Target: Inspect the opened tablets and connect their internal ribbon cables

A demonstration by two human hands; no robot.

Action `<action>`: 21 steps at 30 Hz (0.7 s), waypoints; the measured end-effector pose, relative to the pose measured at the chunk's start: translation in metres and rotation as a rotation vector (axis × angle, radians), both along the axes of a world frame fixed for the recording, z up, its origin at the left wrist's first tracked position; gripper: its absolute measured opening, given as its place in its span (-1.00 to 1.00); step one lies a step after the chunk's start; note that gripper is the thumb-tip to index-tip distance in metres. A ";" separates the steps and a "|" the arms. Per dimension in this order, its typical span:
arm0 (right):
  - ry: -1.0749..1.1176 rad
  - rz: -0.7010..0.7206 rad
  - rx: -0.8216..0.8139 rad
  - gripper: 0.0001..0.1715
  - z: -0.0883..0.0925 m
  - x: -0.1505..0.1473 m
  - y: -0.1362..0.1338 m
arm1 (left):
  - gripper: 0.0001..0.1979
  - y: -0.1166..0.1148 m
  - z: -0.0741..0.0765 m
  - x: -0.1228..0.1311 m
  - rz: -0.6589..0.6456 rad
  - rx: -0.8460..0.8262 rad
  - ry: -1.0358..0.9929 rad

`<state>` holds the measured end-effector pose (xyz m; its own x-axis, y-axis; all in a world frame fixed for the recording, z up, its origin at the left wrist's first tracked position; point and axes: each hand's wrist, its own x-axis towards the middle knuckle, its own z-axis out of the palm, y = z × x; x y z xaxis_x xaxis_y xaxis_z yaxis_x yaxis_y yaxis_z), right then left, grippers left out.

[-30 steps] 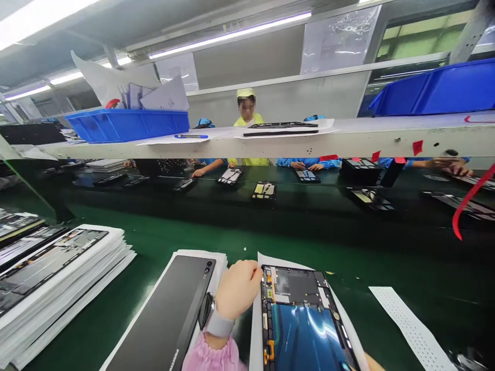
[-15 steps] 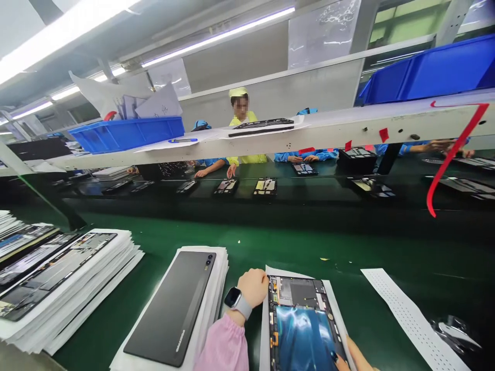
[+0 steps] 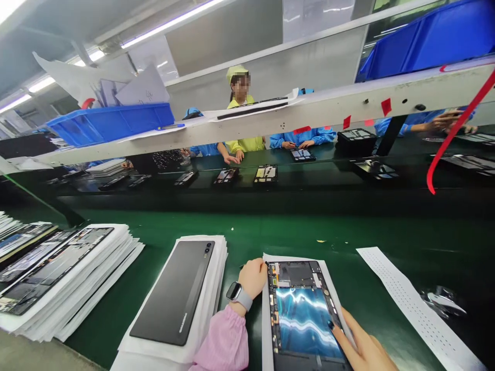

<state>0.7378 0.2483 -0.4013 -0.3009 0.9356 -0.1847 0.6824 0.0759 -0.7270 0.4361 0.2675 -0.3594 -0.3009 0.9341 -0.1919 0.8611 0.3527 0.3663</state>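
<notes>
In front of me an opened tablet (image 3: 305, 319) lies on white paper, its circuit parts and a shiny blue film-like panel showing. My left hand (image 3: 253, 278), with a watch on its wrist, is curled against the tablet's upper left edge; most of its fingertips are hidden. Along the right edge my right hand (image 3: 361, 340) grips the tablet, thumb over the blue panel and fingers out of sight at the side. To the left, a dark grey tablet back cover (image 3: 176, 293) with a camera at its corner rests on stacked white paper (image 3: 220, 268).
Opened tablets on a paper stack (image 3: 112, 273) stand at far left. A white dotted strip (image 3: 406, 299) and a shiny wrapped item (image 3: 444, 301) lie right. Beyond the green table (image 3: 185, 224), several tablets line a dark bench. A shelf (image 3: 255, 123) holds blue bins (image 3: 116, 123); co-workers sit behind.
The view has tilted down somewhat. My right hand shows more, its thumb reaching further onto the tablet. My left hand stays at the upper left edge. Across the bench, a co-worker's hand has shifted right.
</notes>
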 end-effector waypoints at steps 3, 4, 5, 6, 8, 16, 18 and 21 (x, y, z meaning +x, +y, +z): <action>-0.007 -0.006 0.014 -0.37 -0.001 0.000 -0.003 | -0.64 -0.001 -0.001 0.001 0.001 0.010 -0.006; -0.017 -0.008 0.009 -0.36 -0.001 0.000 -0.004 | -0.65 -0.001 -0.001 0.001 0.004 0.014 -0.005; -0.036 -0.008 -0.008 -0.34 0.000 -0.001 -0.005 | -0.65 -0.002 -0.002 0.002 0.006 0.018 -0.004; -0.065 -0.006 -0.036 -0.31 0.001 -0.001 -0.005 | -0.66 -0.002 -0.002 0.002 0.007 0.024 -0.004; -0.146 0.001 -0.103 -0.23 0.003 -0.002 -0.006 | -0.67 -0.002 -0.002 0.003 0.004 0.035 -0.005; -0.346 0.029 -0.079 -0.23 0.013 -0.006 -0.008 | -0.69 -0.005 -0.003 0.005 0.017 0.047 -0.004; -0.370 0.045 -0.056 -0.26 0.017 -0.005 -0.007 | -0.70 -0.005 -0.004 0.005 0.032 0.049 -0.010; -0.358 0.025 -0.050 -0.28 0.026 0.002 0.001 | -0.78 -0.011 -0.005 0.008 0.069 0.059 -0.030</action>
